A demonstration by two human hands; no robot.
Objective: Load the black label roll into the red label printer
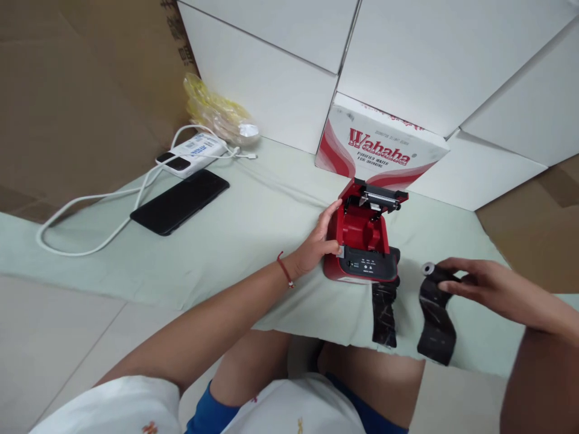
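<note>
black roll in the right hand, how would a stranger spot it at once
Find the white-and-red Wahaha box, then the open red printer in front of it. Just right of the printer, the right hand holds the black roll. Unlike the black strip by the printer, it shows a pale hollow core at one end.

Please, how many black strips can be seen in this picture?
2. One strip trails from the roll in the right hand; another strip lies by the front right of the red device. Others may be hidden.
</note>
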